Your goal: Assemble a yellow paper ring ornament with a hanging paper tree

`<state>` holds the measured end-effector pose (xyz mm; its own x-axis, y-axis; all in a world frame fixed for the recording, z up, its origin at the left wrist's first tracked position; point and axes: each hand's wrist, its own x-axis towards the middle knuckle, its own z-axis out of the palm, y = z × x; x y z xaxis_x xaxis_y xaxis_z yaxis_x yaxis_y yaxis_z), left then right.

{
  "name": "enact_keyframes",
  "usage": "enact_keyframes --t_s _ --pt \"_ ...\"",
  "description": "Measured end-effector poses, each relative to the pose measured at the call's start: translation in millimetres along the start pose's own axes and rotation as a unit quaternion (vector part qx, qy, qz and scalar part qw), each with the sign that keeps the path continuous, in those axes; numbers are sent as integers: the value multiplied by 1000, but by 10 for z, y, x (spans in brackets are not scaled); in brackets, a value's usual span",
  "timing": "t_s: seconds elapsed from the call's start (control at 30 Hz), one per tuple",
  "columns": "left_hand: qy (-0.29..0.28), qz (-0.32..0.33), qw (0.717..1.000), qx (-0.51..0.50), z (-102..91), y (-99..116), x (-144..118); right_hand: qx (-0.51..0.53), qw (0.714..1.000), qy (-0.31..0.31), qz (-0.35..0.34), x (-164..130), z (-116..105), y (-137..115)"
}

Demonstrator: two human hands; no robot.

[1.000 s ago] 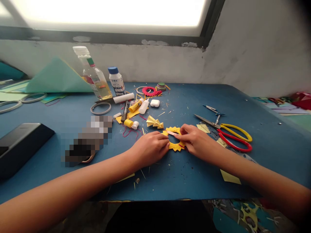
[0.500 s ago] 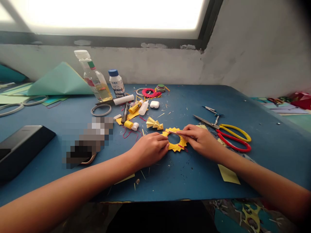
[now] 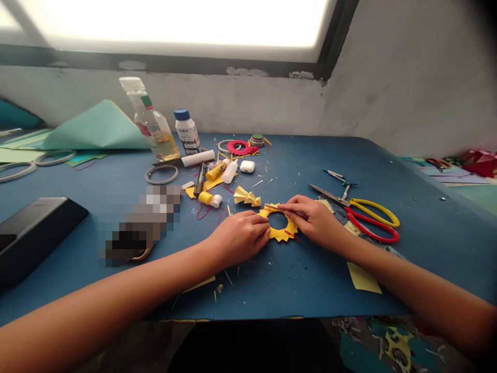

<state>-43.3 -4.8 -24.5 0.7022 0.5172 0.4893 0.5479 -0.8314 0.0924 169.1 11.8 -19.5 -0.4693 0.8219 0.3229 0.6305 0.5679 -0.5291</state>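
Note:
My left hand (image 3: pixel 244 234) is closed on the left edge of a yellow folded-paper ring (image 3: pixel 282 238), which lies near the table's front with a bit of red thread at its lower right. Between the fingers of my right hand (image 3: pixel 315 220) is a thin wooden stick (image 3: pixel 271 207), pinched so that its tip lies over the ring's upper edge. Just behind the ring rests an accordion-folded yellow paper piece (image 3: pixel 247 197). Scissors (image 3: pixel 375 220) with red and yellow handles lie to the right of my right hand.
A glue stick (image 3: pixel 218 169), a white squeeze bottle (image 3: pixel 230 172) and a red paper ring (image 3: pixel 241 148) lie farther back. A glass bottle (image 3: pixel 157 134) and a blue-capped bottle (image 3: pixel 187 132) stand behind. At left are a black box-like object (image 3: pixel 39 235) and a pixelated item (image 3: pixel 143 225).
My right hand and the stick have shifted slightly left and up along the ring's upper edge. The left hand stays in place on the ring.

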Motion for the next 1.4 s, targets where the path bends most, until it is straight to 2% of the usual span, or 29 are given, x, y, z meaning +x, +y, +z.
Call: enact_keyframes --t_s 0.5,0.6,0.77,1.17,1.23,1.4 --pt "-9 -4 1000 -1 0 -4 -18 -55 987 -25 -146 51 -10 163" --pt "-10 -6 1000 -1 1 -2 -18 -62 985 -34 -156 61 -16 166" --pt "-11 -5 1000 0 -2 5 -14 -112 982 -46 -142 54 5 113" --pt "-13 -4 1000 -4 -7 3 -15 -213 973 -30 -85 -19 117 44" --pt "-14 -5 1000 -3 -8 4 -15 -191 978 -19 -75 -27 118 56" --pt "-6 -5 1000 -8 -12 6 -15 -40 999 12 -15 -31 88 96"
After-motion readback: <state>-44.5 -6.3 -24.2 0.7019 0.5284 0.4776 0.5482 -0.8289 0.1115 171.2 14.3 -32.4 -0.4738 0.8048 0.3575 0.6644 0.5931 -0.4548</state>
